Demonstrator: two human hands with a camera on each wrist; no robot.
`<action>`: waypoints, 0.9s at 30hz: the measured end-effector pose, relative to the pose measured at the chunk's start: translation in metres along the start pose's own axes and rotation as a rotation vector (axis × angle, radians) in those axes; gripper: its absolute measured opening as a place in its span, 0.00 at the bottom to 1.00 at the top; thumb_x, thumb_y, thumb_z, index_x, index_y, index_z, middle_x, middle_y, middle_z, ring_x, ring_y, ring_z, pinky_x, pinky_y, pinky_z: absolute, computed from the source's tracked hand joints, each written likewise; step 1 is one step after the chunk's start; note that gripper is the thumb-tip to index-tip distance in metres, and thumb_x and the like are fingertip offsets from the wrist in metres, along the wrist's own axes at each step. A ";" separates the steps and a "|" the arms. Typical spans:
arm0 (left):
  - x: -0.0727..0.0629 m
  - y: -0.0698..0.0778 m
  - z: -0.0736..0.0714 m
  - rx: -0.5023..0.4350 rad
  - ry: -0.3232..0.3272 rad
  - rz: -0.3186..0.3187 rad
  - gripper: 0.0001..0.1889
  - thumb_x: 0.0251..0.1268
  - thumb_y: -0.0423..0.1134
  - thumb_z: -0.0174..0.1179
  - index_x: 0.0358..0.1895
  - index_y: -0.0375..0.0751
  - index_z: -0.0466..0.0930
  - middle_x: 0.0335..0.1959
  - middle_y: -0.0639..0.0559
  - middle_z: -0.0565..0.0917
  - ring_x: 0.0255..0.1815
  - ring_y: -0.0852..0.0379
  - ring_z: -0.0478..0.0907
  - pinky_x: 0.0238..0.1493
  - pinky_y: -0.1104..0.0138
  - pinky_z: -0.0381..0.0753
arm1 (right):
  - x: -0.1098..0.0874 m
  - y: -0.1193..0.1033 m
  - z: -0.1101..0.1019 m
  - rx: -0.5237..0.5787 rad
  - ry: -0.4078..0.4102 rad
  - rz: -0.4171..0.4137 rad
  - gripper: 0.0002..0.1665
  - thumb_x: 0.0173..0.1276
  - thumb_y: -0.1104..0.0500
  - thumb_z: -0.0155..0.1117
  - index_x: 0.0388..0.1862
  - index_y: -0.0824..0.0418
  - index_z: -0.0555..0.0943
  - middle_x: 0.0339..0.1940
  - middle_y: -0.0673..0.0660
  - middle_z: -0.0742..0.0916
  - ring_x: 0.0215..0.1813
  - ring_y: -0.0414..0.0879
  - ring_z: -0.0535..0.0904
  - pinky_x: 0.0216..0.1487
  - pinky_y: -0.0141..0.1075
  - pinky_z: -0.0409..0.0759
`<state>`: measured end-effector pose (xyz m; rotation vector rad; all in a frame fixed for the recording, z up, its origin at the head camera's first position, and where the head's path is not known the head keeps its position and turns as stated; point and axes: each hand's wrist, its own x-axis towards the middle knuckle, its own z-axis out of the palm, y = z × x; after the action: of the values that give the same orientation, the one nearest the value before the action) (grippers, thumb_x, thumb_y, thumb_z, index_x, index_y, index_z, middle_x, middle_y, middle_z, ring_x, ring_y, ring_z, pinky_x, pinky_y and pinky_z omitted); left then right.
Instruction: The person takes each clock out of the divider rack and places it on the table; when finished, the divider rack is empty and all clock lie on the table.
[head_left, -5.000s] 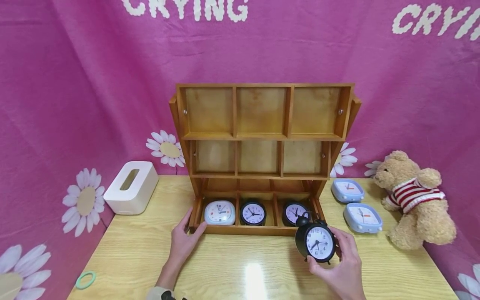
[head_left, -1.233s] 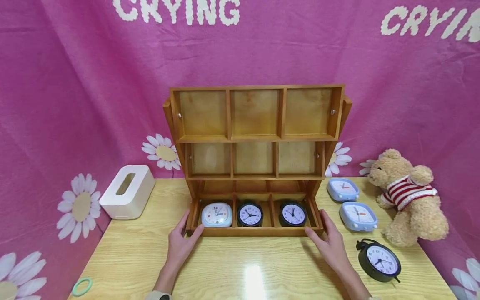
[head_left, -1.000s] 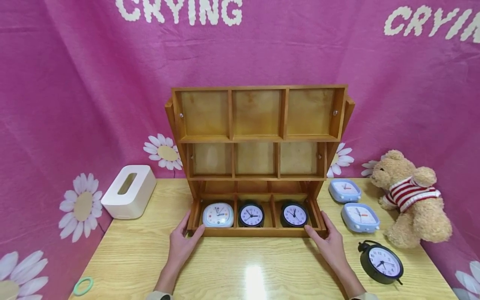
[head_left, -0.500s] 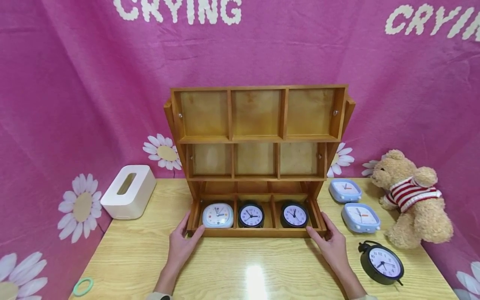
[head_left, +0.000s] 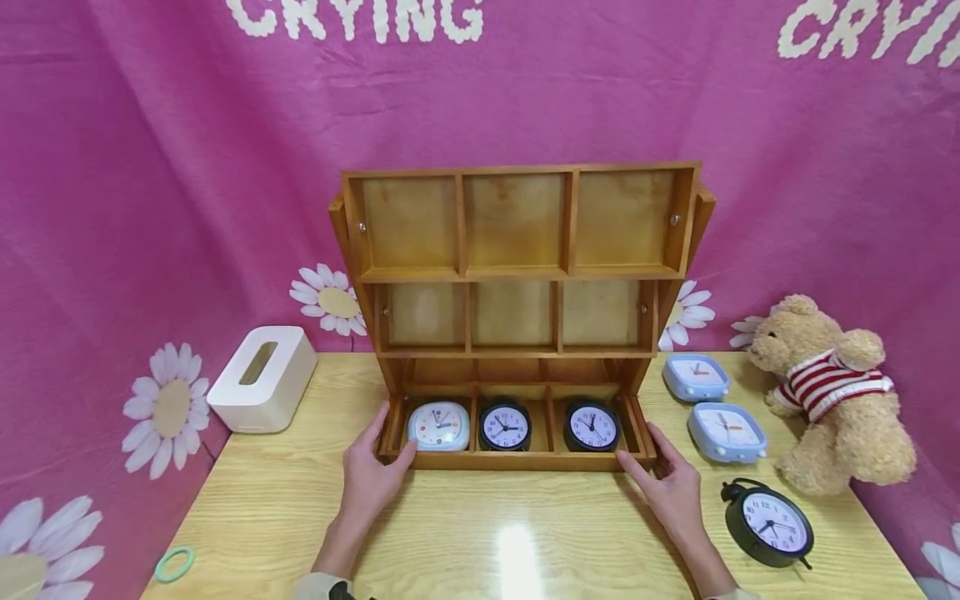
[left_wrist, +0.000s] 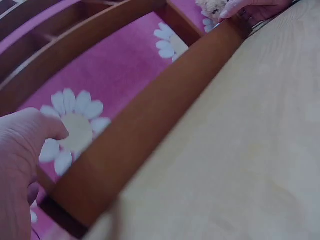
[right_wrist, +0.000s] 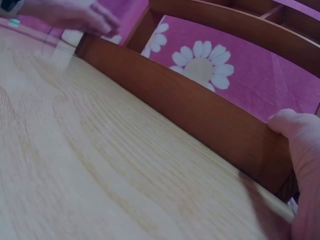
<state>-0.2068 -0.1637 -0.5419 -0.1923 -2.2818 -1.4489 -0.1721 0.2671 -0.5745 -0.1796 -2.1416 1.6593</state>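
A brown wooden shelf (head_left: 517, 275) stands on the table, three compartments to a row. In its bottom row sit a pale blue clock (head_left: 438, 427) at left, a round black clock (head_left: 505, 427) in the middle and another black clock (head_left: 592, 426) at right. My left hand (head_left: 373, 479) is at the lower left front corner, thumb and fingers spread. In the left wrist view its thumb (left_wrist: 45, 125) stretches over the front board (left_wrist: 150, 110). My right hand (head_left: 671, 487) grips the lower right corner, thumb (right_wrist: 285, 122) on the board's top edge, fingers around the side.
On the right are two blue clocks (head_left: 696, 377), a black twin-bell alarm clock (head_left: 769, 525) lying face up, and a teddy bear (head_left: 840, 396) in a striped sweater. At left are a white tissue box (head_left: 262, 383) and a green ring (head_left: 175, 565). Pink flowered cloth (head_left: 187, 167) hangs behind.
Over five seconds, my right hand set the black alarm clock down at the right and took hold of the shelf's right corner. Just now my left hand has risen slightly at the left corner.
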 end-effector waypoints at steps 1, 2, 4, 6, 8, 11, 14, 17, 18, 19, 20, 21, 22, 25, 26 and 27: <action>0.004 0.004 0.000 0.008 -0.014 0.026 0.39 0.56 0.31 0.77 0.73 0.31 0.73 0.70 0.37 0.78 0.70 0.41 0.75 0.69 0.74 0.70 | 0.000 0.000 0.000 0.001 0.003 -0.001 0.42 0.63 0.66 0.79 0.75 0.69 0.73 0.68 0.72 0.80 0.53 0.23 0.79 0.53 0.17 0.78; 0.009 0.008 0.001 0.013 -0.041 0.045 0.39 0.57 0.31 0.77 0.73 0.30 0.73 0.70 0.36 0.78 0.70 0.39 0.76 0.70 0.69 0.73 | 0.000 -0.001 0.000 0.001 0.007 -0.002 0.41 0.63 0.67 0.79 0.74 0.69 0.74 0.67 0.72 0.80 0.53 0.23 0.79 0.53 0.17 0.78; 0.018 0.014 0.003 0.043 -0.131 0.042 0.38 0.59 0.33 0.76 0.73 0.30 0.72 0.70 0.34 0.77 0.69 0.37 0.76 0.69 0.57 0.76 | 0.001 0.000 0.000 0.005 0.015 0.002 0.41 0.62 0.67 0.79 0.74 0.68 0.74 0.67 0.71 0.81 0.52 0.22 0.79 0.52 0.17 0.77; 0.026 0.019 0.006 0.113 -0.236 0.014 0.39 0.60 0.36 0.76 0.74 0.28 0.71 0.70 0.32 0.76 0.69 0.35 0.76 0.69 0.47 0.76 | 0.001 0.000 -0.001 0.010 0.021 0.007 0.42 0.61 0.68 0.79 0.74 0.67 0.75 0.67 0.70 0.81 0.51 0.21 0.78 0.52 0.17 0.77; 0.034 0.023 0.008 0.203 -0.329 -0.012 0.40 0.61 0.39 0.76 0.73 0.26 0.70 0.70 0.29 0.76 0.69 0.33 0.75 0.69 0.43 0.76 | 0.001 0.001 -0.001 0.014 0.024 0.008 0.42 0.61 0.68 0.79 0.74 0.67 0.75 0.67 0.70 0.81 0.51 0.21 0.78 0.52 0.17 0.77; 0.043 0.030 0.012 0.333 -0.418 -0.044 0.42 0.60 0.41 0.76 0.73 0.23 0.69 0.68 0.27 0.76 0.68 0.33 0.76 0.69 0.44 0.76 | 0.001 0.002 -0.002 0.014 0.021 0.003 0.42 0.61 0.68 0.79 0.74 0.67 0.74 0.68 0.70 0.80 0.52 0.22 0.78 0.52 0.17 0.77; 0.051 0.037 0.015 0.418 -0.466 -0.053 0.43 0.57 0.42 0.77 0.70 0.19 0.69 0.65 0.25 0.78 0.63 0.33 0.79 0.66 0.44 0.79 | 0.001 0.003 -0.002 0.017 0.016 -0.002 0.42 0.61 0.69 0.79 0.74 0.68 0.74 0.69 0.70 0.80 0.53 0.23 0.78 0.53 0.17 0.77; 0.056 0.044 0.020 0.487 -0.512 -0.094 0.45 0.55 0.46 0.79 0.69 0.19 0.70 0.61 0.27 0.81 0.56 0.38 0.81 0.62 0.46 0.82 | 0.001 0.003 -0.001 0.027 0.012 -0.003 0.42 0.61 0.69 0.79 0.75 0.68 0.74 0.69 0.71 0.79 0.54 0.22 0.77 0.54 0.18 0.76; 0.058 0.046 0.021 0.508 -0.524 -0.109 0.46 0.54 0.47 0.79 0.69 0.19 0.70 0.59 0.28 0.82 0.53 0.39 0.82 0.60 0.47 0.83 | 0.001 0.002 -0.001 0.031 0.010 -0.004 0.42 0.61 0.69 0.79 0.74 0.69 0.74 0.69 0.71 0.79 0.55 0.23 0.77 0.54 0.18 0.76; 0.059 0.046 0.023 0.527 -0.537 -0.131 0.46 0.53 0.48 0.80 0.68 0.20 0.71 0.56 0.30 0.83 0.50 0.41 0.82 0.57 0.48 0.84 | 0.001 0.002 -0.001 0.032 0.008 -0.004 0.42 0.62 0.69 0.79 0.74 0.69 0.74 0.70 0.71 0.79 0.55 0.23 0.77 0.55 0.18 0.76; 0.059 0.047 0.024 0.543 -0.550 -0.151 0.46 0.52 0.50 0.81 0.68 0.21 0.72 0.53 0.32 0.84 0.47 0.43 0.82 0.55 0.49 0.85 | 0.000 0.002 -0.001 0.031 0.005 -0.007 0.42 0.62 0.69 0.79 0.74 0.69 0.74 0.70 0.71 0.79 0.55 0.23 0.77 0.55 0.18 0.76; 0.060 0.048 0.025 0.558 -0.558 -0.167 0.46 0.52 0.51 0.81 0.66 0.22 0.73 0.51 0.34 0.84 0.45 0.45 0.81 0.53 0.50 0.86 | 0.000 0.002 -0.001 0.034 0.003 -0.009 0.42 0.62 0.69 0.79 0.74 0.69 0.74 0.70 0.71 0.79 0.55 0.23 0.77 0.55 0.18 0.76; 0.060 0.048 0.025 0.567 -0.563 -0.177 0.45 0.51 0.52 0.81 0.65 0.23 0.74 0.48 0.36 0.84 0.43 0.46 0.81 0.50 0.51 0.86 | 0.001 0.002 -0.001 0.032 0.002 -0.012 0.42 0.62 0.69 0.79 0.74 0.69 0.73 0.70 0.71 0.79 0.56 0.24 0.77 0.55 0.18 0.76; 0.060 0.049 0.027 0.578 -0.567 -0.196 0.42 0.48 0.54 0.82 0.59 0.26 0.76 0.42 0.40 0.83 0.39 0.47 0.79 0.45 0.53 0.85 | 0.000 0.002 -0.001 0.029 0.000 -0.016 0.42 0.61 0.70 0.79 0.74 0.70 0.73 0.70 0.71 0.78 0.57 0.26 0.78 0.55 0.19 0.76; 0.060 0.050 0.027 0.575 -0.562 -0.203 0.42 0.48 0.54 0.83 0.58 0.26 0.77 0.41 0.40 0.83 0.39 0.47 0.79 0.45 0.53 0.85 | 0.000 0.002 -0.001 0.028 0.001 -0.018 0.42 0.61 0.70 0.79 0.74 0.70 0.73 0.70 0.71 0.79 0.57 0.27 0.78 0.55 0.19 0.77; 0.060 0.052 0.028 0.575 -0.555 -0.213 0.42 0.47 0.54 0.83 0.57 0.26 0.77 0.41 0.40 0.83 0.39 0.46 0.79 0.45 0.53 0.85 | -0.001 0.002 -0.001 0.025 0.002 -0.018 0.42 0.61 0.70 0.78 0.74 0.70 0.73 0.70 0.71 0.79 0.58 0.28 0.78 0.55 0.19 0.77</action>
<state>-0.2506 -0.1225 -0.4839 -0.1946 -3.1503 -0.8238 -0.1716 0.2680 -0.5761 -0.1534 -2.1136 1.6746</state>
